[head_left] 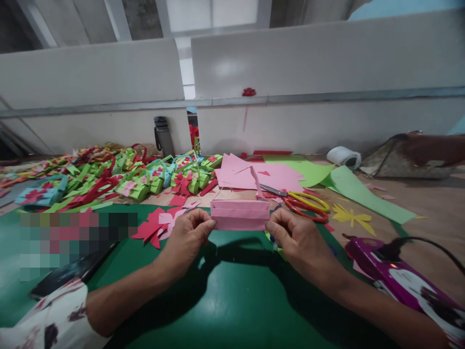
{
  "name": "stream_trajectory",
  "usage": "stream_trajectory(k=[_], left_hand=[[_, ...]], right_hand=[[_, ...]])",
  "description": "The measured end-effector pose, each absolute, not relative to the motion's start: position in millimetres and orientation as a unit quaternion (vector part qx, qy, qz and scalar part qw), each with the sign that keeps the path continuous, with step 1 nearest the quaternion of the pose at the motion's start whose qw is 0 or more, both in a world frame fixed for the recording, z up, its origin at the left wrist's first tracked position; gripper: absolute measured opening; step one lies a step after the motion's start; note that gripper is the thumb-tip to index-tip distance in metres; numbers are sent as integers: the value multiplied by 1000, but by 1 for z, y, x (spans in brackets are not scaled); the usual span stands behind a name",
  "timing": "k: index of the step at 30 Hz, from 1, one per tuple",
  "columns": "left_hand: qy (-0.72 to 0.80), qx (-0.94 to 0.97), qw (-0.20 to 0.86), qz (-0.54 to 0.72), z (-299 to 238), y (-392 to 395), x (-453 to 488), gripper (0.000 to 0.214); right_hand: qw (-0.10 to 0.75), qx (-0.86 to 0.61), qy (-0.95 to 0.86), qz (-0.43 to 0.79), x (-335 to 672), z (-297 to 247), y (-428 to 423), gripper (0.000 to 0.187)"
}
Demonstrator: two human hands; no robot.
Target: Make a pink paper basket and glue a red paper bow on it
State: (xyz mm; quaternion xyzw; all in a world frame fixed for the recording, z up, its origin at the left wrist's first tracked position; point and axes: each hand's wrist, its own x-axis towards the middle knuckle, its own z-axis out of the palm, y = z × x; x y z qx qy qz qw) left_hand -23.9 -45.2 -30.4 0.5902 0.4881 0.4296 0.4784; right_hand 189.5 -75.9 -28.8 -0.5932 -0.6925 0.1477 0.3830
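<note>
A folded pink paper piece [240, 214], a flat rectangle with creased layers, is held just above the green mat [225, 300]. My left hand [189, 237] pinches its left end with thumb and fingers closed. Its right end is pinched the same way by my right hand [294, 237]. Scissors with red and yellow handles [303, 202] lie just behind my right hand, blades pointing left over loose pink paper sheets [250, 174].
Many small paper baskets [138, 182] in green, blue and red crowd the left of the table. Red and pink paper flowers [160, 224] lie by my left hand. A purple glue gun [392, 276] with cord lies at right. Green sheets [348, 186], tape roll [343, 156], dark bottle [164, 136], bag [399, 157] behind.
</note>
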Motion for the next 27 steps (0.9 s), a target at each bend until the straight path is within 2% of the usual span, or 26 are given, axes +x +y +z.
stream_trajectory(k=[9,13,16,19,27], left_hand=[[456,582,505,445,-31,-42,-26,21],[375,532,597,469,-37,-37,-27,23],[323,521,667,424,-42,-32,-28,33],[316,535,684,381,-43,-28,-29,34],[295,541,693,374,-47,-24,-33,31]], right_hand=[[393,-577,-703,133,191,-27,-76,25],[410,-562,-709,111,194,-31,-75,23],[422,-552,-712,97,195,-33,-73,22],[418,-554,-710,121,195,-34,-72,23],[414,-547,-690,232,199,-34,-68,29]])
